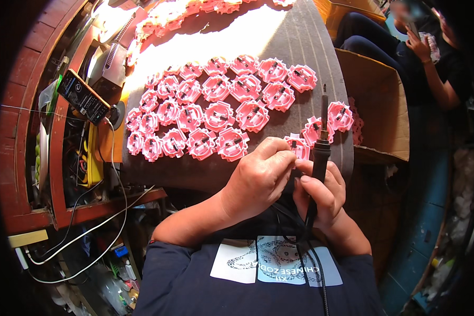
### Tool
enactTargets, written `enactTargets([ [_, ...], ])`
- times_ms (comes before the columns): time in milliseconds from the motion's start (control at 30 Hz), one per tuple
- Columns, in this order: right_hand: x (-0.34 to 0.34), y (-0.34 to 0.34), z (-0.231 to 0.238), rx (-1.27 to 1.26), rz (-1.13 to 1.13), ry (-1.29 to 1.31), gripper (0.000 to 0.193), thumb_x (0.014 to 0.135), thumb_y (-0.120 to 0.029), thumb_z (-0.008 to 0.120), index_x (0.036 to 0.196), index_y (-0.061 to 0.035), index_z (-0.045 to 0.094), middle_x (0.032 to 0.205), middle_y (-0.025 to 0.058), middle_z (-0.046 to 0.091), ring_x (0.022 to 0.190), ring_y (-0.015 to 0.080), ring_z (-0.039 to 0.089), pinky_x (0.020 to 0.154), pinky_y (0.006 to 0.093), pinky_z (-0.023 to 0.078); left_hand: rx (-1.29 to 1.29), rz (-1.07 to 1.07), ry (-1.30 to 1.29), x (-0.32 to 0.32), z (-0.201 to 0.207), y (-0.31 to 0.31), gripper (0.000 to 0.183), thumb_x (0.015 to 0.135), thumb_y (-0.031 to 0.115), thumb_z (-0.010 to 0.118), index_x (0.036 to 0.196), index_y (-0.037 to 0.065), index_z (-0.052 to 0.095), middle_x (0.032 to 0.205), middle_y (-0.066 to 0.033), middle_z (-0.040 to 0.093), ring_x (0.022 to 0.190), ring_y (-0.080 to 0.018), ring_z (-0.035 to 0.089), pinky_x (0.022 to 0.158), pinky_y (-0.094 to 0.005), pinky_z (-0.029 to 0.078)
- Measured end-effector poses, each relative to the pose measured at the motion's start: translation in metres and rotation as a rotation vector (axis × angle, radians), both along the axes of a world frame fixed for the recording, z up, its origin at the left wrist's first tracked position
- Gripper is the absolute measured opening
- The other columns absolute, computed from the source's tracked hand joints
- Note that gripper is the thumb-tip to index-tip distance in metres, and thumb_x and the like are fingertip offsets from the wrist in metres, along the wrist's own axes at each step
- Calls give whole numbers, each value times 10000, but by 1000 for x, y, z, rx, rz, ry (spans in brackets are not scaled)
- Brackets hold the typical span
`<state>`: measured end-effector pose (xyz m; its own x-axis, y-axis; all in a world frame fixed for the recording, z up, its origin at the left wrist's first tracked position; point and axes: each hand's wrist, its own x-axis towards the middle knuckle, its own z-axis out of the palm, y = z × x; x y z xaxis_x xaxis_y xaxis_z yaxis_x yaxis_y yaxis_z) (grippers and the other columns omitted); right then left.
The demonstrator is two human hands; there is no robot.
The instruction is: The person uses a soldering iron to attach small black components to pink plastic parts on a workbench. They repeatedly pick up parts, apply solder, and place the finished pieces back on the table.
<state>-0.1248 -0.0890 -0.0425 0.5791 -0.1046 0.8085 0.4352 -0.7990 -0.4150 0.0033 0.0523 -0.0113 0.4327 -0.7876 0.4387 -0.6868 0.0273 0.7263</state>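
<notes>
My left hand (262, 176) is closed, its fingertips pinched at the near edge of a pink plastic housing (298, 146). Beside it, my right hand (324, 197) is curled around a black-handled soldering iron (319, 166), whose metal tip points up and away from me. The cord runs down over my shirt. My right thumb and forefinger come close to the same housing; whether they touch it is hidden. Two more pink housings (341, 116) lie just beyond, to the right. Rows of similar housings with small black parts inside (218, 116) cover the mat to the left.
A grey striped mat (316, 58) covers the table. More pink pieces (168, 18) are heaped at the far end. At left, a phone (82, 96) stands with cables around it. An open cardboard box (382, 100) is at right, near another seated person (432, 63).
</notes>
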Motion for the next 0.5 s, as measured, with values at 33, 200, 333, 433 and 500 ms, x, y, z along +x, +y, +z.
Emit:
enactTargets([
  [33, 1, 1, 0, -10, -13, 9, 495, 824, 67, 768, 1265, -40, 572, 1142, 233, 732, 869, 373, 733, 746, 438, 610, 0, 6, -6, 0, 0, 0, 200, 891, -77, 763, 1075, -18, 711, 1036, -160, 672, 881, -320, 714, 754, -382, 587],
  [200, 3, 1, -2, 9, -62, 0, 505, 812, 83, 768, 1264, -26, 571, 1112, 225, 730, 843, 364, 725, 722, 438, 598, -13, 39, 15, -3, -2, -2, 191, 875, -72, 779, 1050, -19, 721, 1024, -152, 680, 880, -309, 716, 752, -377, 588],
  [333, 3, 0, -3, 14, -63, -4, 490, 827, 86, 762, 1267, -18, 572, 1102, 221, 728, 834, 363, 724, 712, 438, 593, -25, 32, 37, -3, -2, -1, 203, 868, -75, 781, 1054, -16, 726, 1038, -144, 686, 892, -299, 719, 762, -375, 589],
  [433, 2, -1, -2, 20, -76, 2, 478, 837, 96, 755, 1266, -14, 576, 1100, 225, 729, 830, 364, 723, 710, 440, 594, -19, 18, 13, -4, -2, -2, 223, 862, -81, 778, 1067, -14, 720, 1055, -147, 683, 909, -306, 717, 771, -382, 591],
  [500, 2, -2, -3, 35, -71, 0, 429, 881, 49, 753, 1269, -12, 580, 1061, 213, 733, 810, 359, 724, 706, 438, 590, -3, 16, -14, -5, -2, -3, 239, 857, -84, 777, 1076, -14, 712, 1064, -153, 678, 920, -316, 714, 779, -388, 592],
])
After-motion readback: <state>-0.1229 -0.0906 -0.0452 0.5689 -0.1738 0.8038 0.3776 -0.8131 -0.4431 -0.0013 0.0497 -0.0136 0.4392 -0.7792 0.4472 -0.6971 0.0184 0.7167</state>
